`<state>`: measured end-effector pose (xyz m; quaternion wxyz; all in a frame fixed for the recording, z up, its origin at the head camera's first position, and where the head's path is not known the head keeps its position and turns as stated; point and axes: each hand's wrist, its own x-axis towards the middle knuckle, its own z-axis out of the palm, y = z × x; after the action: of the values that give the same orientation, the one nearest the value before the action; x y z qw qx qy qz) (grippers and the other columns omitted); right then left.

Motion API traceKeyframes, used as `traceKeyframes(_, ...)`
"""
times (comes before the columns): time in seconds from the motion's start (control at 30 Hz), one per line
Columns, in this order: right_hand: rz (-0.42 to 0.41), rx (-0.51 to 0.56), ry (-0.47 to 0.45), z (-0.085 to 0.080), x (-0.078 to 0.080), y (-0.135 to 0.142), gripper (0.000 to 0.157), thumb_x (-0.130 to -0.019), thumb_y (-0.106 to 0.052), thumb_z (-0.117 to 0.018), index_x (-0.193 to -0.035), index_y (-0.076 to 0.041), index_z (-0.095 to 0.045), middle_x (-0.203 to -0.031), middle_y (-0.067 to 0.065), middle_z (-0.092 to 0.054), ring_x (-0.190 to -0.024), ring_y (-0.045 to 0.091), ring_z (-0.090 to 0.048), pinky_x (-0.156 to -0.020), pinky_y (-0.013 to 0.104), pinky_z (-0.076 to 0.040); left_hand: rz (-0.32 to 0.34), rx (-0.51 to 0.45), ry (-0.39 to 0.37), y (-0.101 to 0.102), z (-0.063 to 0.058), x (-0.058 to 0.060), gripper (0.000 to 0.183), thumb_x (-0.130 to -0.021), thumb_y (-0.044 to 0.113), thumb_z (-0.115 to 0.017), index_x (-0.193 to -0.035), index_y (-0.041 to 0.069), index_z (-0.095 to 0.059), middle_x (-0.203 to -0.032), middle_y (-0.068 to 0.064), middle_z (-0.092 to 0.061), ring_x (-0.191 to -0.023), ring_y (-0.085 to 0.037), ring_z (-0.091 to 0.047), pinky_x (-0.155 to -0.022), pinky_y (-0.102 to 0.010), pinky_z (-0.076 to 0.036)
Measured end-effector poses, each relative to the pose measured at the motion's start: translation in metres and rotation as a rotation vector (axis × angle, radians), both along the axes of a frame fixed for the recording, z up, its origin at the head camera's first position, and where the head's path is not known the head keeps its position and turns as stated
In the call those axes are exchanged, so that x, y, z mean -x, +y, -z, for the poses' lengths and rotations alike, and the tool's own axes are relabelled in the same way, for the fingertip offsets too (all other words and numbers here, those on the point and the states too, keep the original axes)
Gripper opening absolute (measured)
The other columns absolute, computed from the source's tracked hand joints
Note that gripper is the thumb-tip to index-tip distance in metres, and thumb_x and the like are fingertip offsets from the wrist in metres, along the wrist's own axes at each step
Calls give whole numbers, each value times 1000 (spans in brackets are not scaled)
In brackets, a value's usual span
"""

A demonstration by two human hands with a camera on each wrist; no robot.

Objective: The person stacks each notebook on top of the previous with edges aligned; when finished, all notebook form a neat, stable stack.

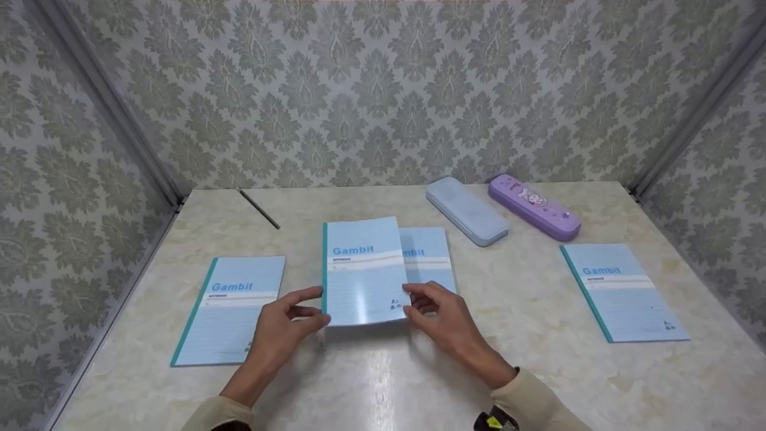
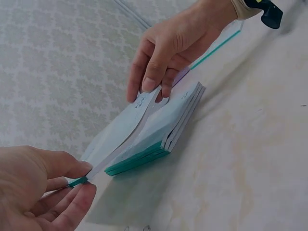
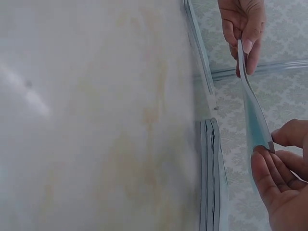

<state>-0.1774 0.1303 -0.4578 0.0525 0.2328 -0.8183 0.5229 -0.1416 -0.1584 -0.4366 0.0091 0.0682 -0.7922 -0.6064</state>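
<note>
A light-blue notebook (image 1: pixel 362 272) with a teal spine is raised between both hands, slightly bowed. My left hand (image 1: pixel 290 323) pinches its spine edge near the lower left corner. The opposite edge is pinched by my right hand (image 1: pixel 443 314), near the lower right corner. Behind and below it sits a stack of similar notebooks (image 1: pixel 431 272), partly hidden by the held one. From the left wrist, several layered page edges of that stack (image 2: pixel 185 118) show under the lifted notebook. The right wrist view also has a gap between the stack (image 3: pixel 210 178) and the held notebook (image 3: pixel 257 115).
One notebook (image 1: pixel 233 311) lies at the left beside my left forearm, another (image 1: pixel 625 293) at the far right. A dark pencil (image 1: pixel 258 208) lies at the back left. Toward the back right are a pale blue case (image 1: pixel 467 209) and a purple case (image 1: pixel 532 206). Patterned walls enclose the table.
</note>
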Motion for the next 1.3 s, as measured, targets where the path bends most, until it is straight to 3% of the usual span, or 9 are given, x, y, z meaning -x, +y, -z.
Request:
traceKeyframes(0.2,54,-21,20,0,2,19,34,-96,-1,-77,-129,4,-71,-104,5,-68,-96,21,-70,-86,30,-60,47,0,79,19,2,8,47,-90,0,-83,-135,2,-71,-132,-13,-71,-102,-26,-72,-78,-28,-59)
traceKeyframes(0.37,86,-30,14,1,4,33,34,-95,1,-77,-129,3,-71,-105,6,-69,-96,22,-70,-86,29,-60,53,38,81,34,5,17,47,-89,0,-83,-134,4,-72,-132,-10,-71,-102,-24,-72,-80,-31,-60)
traceKeyframes(0.73,145,2,21,4,5,60,33,-94,4,-78,-126,4,-73,-105,8,-71,-96,24,-70,-85,27,-59,92,21,65,64,13,33,46,-91,2,-83,-135,5,-71,-131,-9,-71,-103,-22,-71,-82,-34,-61)
traceKeyframes(1.03,180,-29,2,7,8,72,32,-94,6,-77,-126,4,-73,-106,7,-71,-96,23,-69,-85,28,-59,134,4,88,77,22,39,46,-91,1,-82,-136,1,-70,-131,-12,-71,-104,-24,-72,-82,-34,-61)
traceKeyframes(1.3,229,-59,-25,14,10,75,29,-94,5,-76,-123,3,-74,-107,5,-73,-95,21,-68,-83,26,-58,131,24,87,83,29,44,44,-91,1,-82,-133,1,-72,-126,-13,-73,-102,-24,-72,-80,-33,-62)
